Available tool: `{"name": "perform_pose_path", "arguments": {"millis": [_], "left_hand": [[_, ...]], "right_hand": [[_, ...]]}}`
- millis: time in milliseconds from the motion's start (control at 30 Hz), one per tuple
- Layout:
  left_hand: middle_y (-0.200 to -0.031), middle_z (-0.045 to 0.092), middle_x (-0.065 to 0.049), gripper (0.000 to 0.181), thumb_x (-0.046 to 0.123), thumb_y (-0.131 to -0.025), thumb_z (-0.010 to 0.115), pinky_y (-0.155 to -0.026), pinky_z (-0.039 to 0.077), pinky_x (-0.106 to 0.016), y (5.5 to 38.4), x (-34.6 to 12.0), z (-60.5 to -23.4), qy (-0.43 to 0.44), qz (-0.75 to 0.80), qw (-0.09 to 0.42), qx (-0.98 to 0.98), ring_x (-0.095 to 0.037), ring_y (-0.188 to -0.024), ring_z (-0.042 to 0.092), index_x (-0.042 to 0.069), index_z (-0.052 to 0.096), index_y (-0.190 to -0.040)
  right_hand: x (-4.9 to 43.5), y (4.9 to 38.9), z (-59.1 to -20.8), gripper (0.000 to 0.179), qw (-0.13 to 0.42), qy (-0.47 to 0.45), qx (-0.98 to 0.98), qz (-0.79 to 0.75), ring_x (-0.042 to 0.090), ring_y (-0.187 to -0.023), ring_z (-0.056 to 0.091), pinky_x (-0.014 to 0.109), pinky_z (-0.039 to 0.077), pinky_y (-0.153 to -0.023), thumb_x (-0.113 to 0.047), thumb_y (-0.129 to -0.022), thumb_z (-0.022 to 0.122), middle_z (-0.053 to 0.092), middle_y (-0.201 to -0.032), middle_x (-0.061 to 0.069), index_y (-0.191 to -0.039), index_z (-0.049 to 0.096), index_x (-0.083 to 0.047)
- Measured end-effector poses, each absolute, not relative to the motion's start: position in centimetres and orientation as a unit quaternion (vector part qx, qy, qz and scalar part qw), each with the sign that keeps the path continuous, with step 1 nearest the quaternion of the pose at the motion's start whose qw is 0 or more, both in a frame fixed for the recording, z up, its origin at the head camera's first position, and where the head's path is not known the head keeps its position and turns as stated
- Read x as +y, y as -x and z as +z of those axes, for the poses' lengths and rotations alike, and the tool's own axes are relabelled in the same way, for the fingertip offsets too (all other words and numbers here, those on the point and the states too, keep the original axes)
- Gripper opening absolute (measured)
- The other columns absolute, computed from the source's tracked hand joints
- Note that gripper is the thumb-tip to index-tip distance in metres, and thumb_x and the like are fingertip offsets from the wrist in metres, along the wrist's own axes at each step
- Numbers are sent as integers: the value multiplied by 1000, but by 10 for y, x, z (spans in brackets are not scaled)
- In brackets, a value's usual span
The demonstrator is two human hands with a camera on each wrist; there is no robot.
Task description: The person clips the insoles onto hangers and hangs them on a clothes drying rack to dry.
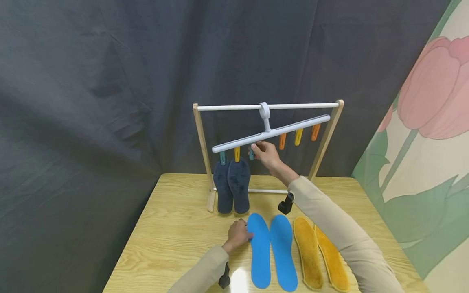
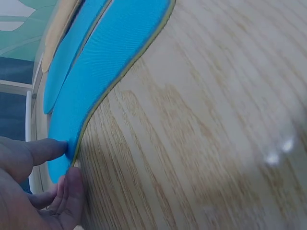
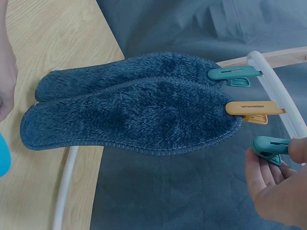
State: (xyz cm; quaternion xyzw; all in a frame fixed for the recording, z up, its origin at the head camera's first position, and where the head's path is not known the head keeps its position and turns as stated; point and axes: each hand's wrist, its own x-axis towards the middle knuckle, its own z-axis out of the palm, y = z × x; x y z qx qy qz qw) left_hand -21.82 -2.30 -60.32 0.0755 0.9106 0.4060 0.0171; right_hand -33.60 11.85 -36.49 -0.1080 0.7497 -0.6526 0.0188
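Observation:
My right hand (image 1: 266, 154) pinches a teal clip (image 3: 269, 144) under the white hanger (image 1: 242, 141), thumb on one side and fingers on the other. Nothing shows in that clip's mouth. At the table, my left hand (image 1: 238, 234) pinches the far left edge of a flat blue insole (image 1: 261, 254); in the left wrist view one digit lies on its top and the other fingers are at its rim. Two fuzzy dark blue insoles (image 3: 139, 117) hang beside the right hand, one from another teal clip (image 3: 235, 73), one from a yellow clip (image 3: 254, 108).
A second blue insole (image 1: 283, 254) and two fuzzy yellow insoles (image 1: 307, 252) lie to the right on the wooden table (image 1: 176, 228). The hanger tilts, right end up, on a rack's white bar (image 1: 231, 108). Orange (image 1: 282, 141) and yellow clips (image 1: 298, 137) hang at right.

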Motion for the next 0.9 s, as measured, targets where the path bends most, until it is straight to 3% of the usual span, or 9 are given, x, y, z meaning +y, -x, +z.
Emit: {"name": "perform_pose_path", "arguments": {"millis": [67,167,467,733,900], "left_hand": [[-56,17,10,54,-2,-75,71,-47,14,-26,217,-21,-601,-71,409,18,909,-10,-50,15,19,24,-61],[-57,13,10,58,-5,-74,71,-46,12,-25,217,-20,-599,-70,414,15,907,-9,-50,12,21,21,-62],[-56,12,10,59,-9,-73,68,-45,10,-24,218,-16,-599,-68,417,15,906,-9,-50,9,20,18,-63],[-56,10,11,55,-11,-68,65,-46,9,-24,218,-17,-597,-60,427,5,902,-9,-50,7,19,20,-62],[-55,9,12,55,-11,-67,67,-47,9,-24,218,-18,-598,-66,427,-7,902,-7,-50,5,19,22,-60]], "right_hand": [[119,336,-365,38,18,106,747,-656,33,-112,59,39,49,-96,-21,-106,48,57,-128,28,-128,55,9],[121,336,-365,40,16,105,743,-661,35,-113,58,38,49,-96,-19,-105,49,58,-128,27,-131,53,11],[124,336,-364,45,21,106,743,-661,35,-114,58,40,49,-97,-22,-105,50,56,-128,29,-134,49,12],[125,335,-365,42,21,111,740,-663,22,-95,61,39,50,-94,-22,-105,51,57,-119,30,-130,54,11],[125,336,-364,42,20,115,736,-667,25,-94,61,40,50,-95,-20,-105,52,61,-109,22,-130,53,13]]}}
